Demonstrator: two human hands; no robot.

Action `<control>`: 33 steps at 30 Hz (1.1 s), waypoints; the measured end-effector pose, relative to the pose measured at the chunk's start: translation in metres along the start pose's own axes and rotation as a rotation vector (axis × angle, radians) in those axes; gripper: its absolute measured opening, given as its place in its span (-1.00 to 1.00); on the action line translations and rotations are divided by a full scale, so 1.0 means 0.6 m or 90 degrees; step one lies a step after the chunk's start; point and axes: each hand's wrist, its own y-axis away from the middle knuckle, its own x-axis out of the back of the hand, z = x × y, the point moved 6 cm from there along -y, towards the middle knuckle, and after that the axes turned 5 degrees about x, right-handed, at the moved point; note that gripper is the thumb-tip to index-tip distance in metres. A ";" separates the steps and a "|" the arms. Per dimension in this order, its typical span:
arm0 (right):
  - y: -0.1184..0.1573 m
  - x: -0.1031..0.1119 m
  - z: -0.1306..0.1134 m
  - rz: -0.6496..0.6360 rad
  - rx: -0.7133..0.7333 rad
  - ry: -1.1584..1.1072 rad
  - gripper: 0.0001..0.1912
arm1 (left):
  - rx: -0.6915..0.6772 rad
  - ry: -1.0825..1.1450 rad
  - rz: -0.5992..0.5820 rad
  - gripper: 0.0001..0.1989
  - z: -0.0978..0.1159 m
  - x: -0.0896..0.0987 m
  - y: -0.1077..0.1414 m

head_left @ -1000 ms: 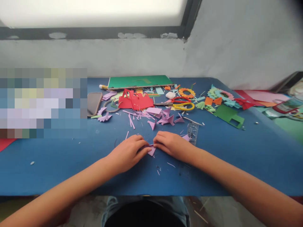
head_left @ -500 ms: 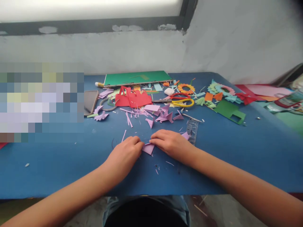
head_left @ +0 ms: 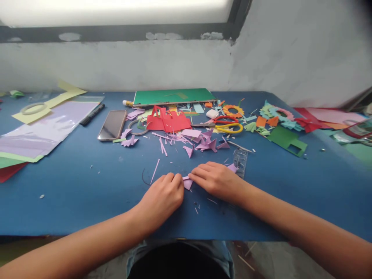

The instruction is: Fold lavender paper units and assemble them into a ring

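Note:
A small folded piece of purple paper point(head_left: 188, 183) lies on the blue table between my two hands. My left hand point(head_left: 166, 193) is closed on its left side, knuckles up, and covers part of it. From the other side my right hand point(head_left: 215, 179) pinches the paper's upper right edge, fingers together. Just beyond my right hand, another purple piece point(head_left: 233, 167) pokes out beside a clear ruler point(head_left: 241, 162). Farther back lie several folded purple pieces point(head_left: 207, 144) and thin purple strips point(head_left: 163, 147).
Behind are red paper point(head_left: 168, 121), yellow-and-red-handled scissors point(head_left: 228, 127), a green board point(head_left: 174, 97) and a phone point(head_left: 112, 124). Purple sheets in plastic point(head_left: 58, 126), a tape roll point(head_left: 33, 108) and a black marker point(head_left: 92, 114) lie left. Green card point(head_left: 287, 140) and paper rings point(head_left: 279, 114) lie right.
My left hand has shifted over more of the purple paper, fingers more curled, so less of it shows. The view has turned slightly left. The blurred patch at left is gone, showing sheets and tape.

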 end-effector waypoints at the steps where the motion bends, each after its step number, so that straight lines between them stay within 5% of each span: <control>1: 0.001 0.001 0.001 -0.002 0.001 -0.001 -0.74 | -0.005 -0.001 0.000 -0.79 -0.001 0.001 0.001; 25: 0.011 0.004 -0.004 -0.001 0.133 0.068 -0.65 | -0.106 0.018 0.010 -0.74 0.001 -0.005 0.016; 33: 0.006 -0.003 -0.004 -0.055 -0.005 -0.019 -0.67 | -0.053 0.084 0.022 -0.70 -0.019 -0.015 0.012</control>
